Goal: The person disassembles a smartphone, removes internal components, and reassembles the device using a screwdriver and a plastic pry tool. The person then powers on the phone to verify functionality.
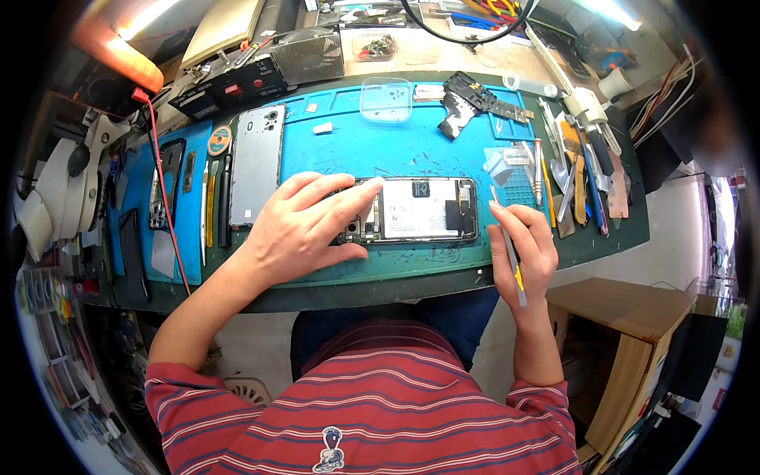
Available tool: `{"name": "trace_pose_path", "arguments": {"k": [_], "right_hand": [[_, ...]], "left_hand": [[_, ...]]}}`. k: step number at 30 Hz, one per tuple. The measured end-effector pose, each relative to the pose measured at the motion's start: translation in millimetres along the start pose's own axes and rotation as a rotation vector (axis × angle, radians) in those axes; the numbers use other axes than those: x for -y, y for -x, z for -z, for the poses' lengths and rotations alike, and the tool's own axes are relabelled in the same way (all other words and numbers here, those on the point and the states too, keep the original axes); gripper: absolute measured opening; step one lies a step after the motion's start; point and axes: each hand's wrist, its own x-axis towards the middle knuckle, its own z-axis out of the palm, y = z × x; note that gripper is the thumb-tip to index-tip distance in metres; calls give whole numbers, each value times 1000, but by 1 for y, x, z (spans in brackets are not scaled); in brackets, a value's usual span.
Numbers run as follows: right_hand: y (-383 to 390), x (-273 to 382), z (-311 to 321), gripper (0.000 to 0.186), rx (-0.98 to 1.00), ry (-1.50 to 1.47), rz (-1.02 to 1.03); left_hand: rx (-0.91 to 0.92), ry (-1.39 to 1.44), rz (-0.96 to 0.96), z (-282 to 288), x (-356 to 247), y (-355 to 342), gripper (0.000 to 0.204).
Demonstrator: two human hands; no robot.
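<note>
An opened phone (419, 210) lies lengthwise on the blue mat (332, 158), its pale battery and dark internal parts exposed. My left hand (305, 222) lies over the phone's left end, fingers spread and stretched toward its top edge, thumb by the lower edge, partly hiding that end. Just right of the phone, my right hand (522, 249) holds a slim silver tool (518, 283) with yellow on it, pointing up. A grey phone back panel (257, 146) lies left of centre, and a clear plastic box (386, 101) sits behind the phone.
More phone parts (165, 186), a solder wick spool (219, 140) and slim tools (214, 202) lie at left. Dark components (480, 101) and many hand tools (574, 174) occupy the back right. A red cable (170, 245) crosses the left mat. A wooden cabinet (613, 305) stands below right.
</note>
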Motion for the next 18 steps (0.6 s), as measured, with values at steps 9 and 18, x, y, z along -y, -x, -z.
{"name": "trace_pose_path", "arguments": {"k": [9,18], "right_hand": [[1,0,-1,38,5,14,-7],[-4,29,1,33,103,-182,23]], "left_hand": [[96,-199,-81,9,-11,-10,73],[-39,-78,-56,1,-2,0,73]]}}
